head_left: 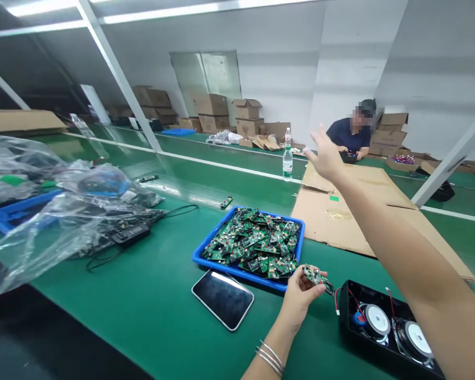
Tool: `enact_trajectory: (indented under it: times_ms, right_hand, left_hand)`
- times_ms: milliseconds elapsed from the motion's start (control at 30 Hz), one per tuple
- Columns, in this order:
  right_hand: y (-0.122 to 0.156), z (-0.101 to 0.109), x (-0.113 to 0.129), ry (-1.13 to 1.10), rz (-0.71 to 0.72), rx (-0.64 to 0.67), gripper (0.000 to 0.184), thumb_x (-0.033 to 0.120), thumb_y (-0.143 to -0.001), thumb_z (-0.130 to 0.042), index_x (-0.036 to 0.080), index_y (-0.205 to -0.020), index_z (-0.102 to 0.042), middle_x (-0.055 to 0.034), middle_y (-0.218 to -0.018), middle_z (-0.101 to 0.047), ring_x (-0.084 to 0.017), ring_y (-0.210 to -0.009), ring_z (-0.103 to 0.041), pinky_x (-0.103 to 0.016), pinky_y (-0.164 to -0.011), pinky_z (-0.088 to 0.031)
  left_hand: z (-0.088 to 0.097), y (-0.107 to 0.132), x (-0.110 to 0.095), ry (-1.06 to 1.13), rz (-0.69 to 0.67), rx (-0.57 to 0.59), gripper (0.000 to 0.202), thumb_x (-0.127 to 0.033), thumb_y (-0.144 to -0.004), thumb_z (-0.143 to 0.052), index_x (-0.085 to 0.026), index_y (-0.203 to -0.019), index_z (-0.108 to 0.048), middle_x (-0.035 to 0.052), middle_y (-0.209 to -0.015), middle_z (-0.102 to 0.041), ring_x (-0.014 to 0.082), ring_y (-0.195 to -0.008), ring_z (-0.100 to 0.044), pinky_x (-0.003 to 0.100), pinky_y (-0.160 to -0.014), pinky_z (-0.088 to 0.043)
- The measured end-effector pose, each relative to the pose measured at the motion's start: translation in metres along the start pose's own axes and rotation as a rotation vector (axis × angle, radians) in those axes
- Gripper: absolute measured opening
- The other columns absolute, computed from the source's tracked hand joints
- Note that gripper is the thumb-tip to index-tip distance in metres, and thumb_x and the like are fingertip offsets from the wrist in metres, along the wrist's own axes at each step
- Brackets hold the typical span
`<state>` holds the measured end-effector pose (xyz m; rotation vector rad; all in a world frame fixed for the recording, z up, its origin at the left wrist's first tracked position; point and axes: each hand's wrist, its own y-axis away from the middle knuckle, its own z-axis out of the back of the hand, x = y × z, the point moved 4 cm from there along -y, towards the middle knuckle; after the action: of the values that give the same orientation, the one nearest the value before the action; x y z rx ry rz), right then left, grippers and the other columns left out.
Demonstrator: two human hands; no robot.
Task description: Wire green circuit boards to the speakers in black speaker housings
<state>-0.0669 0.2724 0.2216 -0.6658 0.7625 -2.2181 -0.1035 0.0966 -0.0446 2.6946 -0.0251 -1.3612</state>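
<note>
My left hand [298,292] pinches a small green circuit board [317,277] just in front of the blue tray [206,252], which is heaped with several similar boards. A red wire runs from the board toward the black speaker housing [383,327] at the lower right, where two round speakers sit. My right hand [325,156] is stretched far out over the flat cardboard [342,221], fingers spread, holding nothing. A silver bangle circles my left wrist.
A dark phone [222,298] lies in front of the tray. Clear plastic bags [55,211] with black parts and cables cover the left. A water bottle [287,157] stands behind the tray. A seated person [350,134] works at the far bench, with cardboard boxes [221,113] beyond.
</note>
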Motion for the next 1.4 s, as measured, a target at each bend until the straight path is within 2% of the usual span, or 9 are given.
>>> enact_trajectory:
  times_ms: [100, 200, 400, 600, 833, 933, 1033, 1200, 1400]
  right_hand:
    - [0.063, -0.012, -0.015, -0.009, 0.053, 0.170, 0.038, 0.022, -0.091, -0.045, 0.001, -0.122, -0.052, -0.0210, -0.142, -0.037, -0.029, -0.133, -0.034, -0.042, -0.108, -0.031]
    - [0.155, -0.011, -0.023, -0.049, 0.145, 0.412, 0.025, 0.024, -0.086, -0.057, 0.018, -0.109, -0.063, -0.0087, -0.114, -0.065, -0.021, -0.106, -0.062, -0.033, -0.089, -0.052]
    - [0.277, -0.008, -0.014, -0.136, 0.108, 0.797, 0.036, 0.018, -0.085, -0.056, 0.027, -0.120, -0.058, -0.0048, -0.124, -0.060, -0.021, -0.111, -0.059, -0.037, -0.089, -0.052]
    - [0.288, 0.007, -0.006, -0.206, 0.039, 0.595, 0.024, 0.021, -0.094, -0.041, 0.021, -0.091, -0.064, -0.0078, -0.100, -0.067, -0.020, -0.097, -0.062, -0.035, -0.078, -0.052]
    - [0.311, 0.041, -0.023, -0.551, -0.601, 0.144, 0.021, 0.037, -0.085, -0.060, 0.020, -0.096, -0.064, -0.0037, -0.074, -0.070, -0.018, -0.067, -0.067, -0.029, -0.062, -0.056]
    - [0.318, 0.040, -0.029, -0.661, -0.774, -0.008, 0.027, 0.040, -0.078, -0.068, 0.018, -0.093, -0.064, -0.0042, -0.069, -0.069, -0.019, -0.060, -0.066, -0.030, -0.058, -0.056]
    - [0.310, 0.035, -0.026, -0.686, -0.766, -0.022, 0.020, 0.038, -0.080, -0.065, 0.019, -0.085, -0.066, -0.0036, -0.067, -0.067, -0.017, -0.063, -0.065, -0.029, -0.063, -0.055]
    - [0.290, 0.024, -0.012, -0.609, -0.621, 0.062, 0.010, 0.031, -0.083, -0.062, 0.022, -0.085, -0.067, -0.0023, -0.078, -0.066, -0.015, -0.071, -0.063, -0.026, -0.063, -0.051]
    - [0.285, 0.021, -0.006, -0.327, -0.436, 0.111, 0.008, 0.021, -0.088, -0.056, 0.022, -0.083, -0.063, 0.0004, -0.080, -0.062, -0.012, -0.072, -0.057, -0.024, -0.064, -0.044]
  left_hand:
    - [0.004, -0.003, 0.004, 0.022, 0.005, -0.034, 0.043, -0.021, -0.049, -0.088, -0.016, -0.080, -0.058, 0.0101, -0.089, -0.073, 0.0176, -0.079, -0.066, 0.026, -0.073, -0.050]
    - [0.008, -0.005, 0.015, 0.069, 0.047, -0.086, 0.046, -0.020, -0.048, -0.088, -0.016, -0.080, -0.056, 0.0030, -0.075, -0.070, 0.0138, -0.070, -0.065, 0.023, -0.067, -0.050]
    - [0.007, -0.001, 0.028, 0.133, 0.179, -0.154, 0.048, -0.018, -0.045, -0.089, -0.016, -0.074, -0.052, -0.0010, -0.066, -0.065, 0.0113, -0.063, -0.063, 0.024, -0.065, -0.054]
    - [0.005, -0.001, 0.028, 0.147, 0.210, -0.173, 0.045, -0.014, -0.044, -0.089, -0.015, -0.072, -0.053, -0.0016, -0.063, -0.064, 0.0105, -0.060, -0.063, 0.022, -0.062, -0.056]
    - [0.008, -0.006, 0.031, 0.228, 0.317, -0.225, 0.002, -0.010, -0.080, -0.063, -0.009, -0.082, -0.064, 0.0047, -0.072, -0.068, 0.0097, -0.059, -0.064, 0.016, -0.052, -0.054]
    - [0.004, -0.006, 0.032, 0.286, 0.401, -0.227, 0.017, -0.007, -0.087, -0.049, -0.005, -0.083, -0.065, 0.0116, -0.084, -0.071, 0.0139, -0.073, -0.069, 0.018, -0.064, -0.057]
    - [0.000, -0.004, 0.033, 0.337, 0.486, -0.193, 0.020, -0.011, -0.090, -0.046, -0.004, -0.090, -0.065, 0.0147, -0.091, -0.071, 0.0197, -0.082, -0.070, 0.023, -0.068, -0.059]
    - [-0.003, -0.002, 0.031, 0.398, 0.520, -0.159, 0.024, -0.019, -0.094, -0.043, -0.005, -0.101, -0.062, 0.0100, -0.082, -0.071, 0.0129, -0.061, -0.067, 0.017, -0.051, -0.055]
    - [-0.007, 0.000, 0.020, 0.447, 0.438, -0.085, 0.018, -0.007, -0.090, -0.045, -0.007, -0.101, -0.060, 0.0167, -0.106, -0.068, 0.0197, -0.097, -0.067, 0.028, -0.081, -0.056]
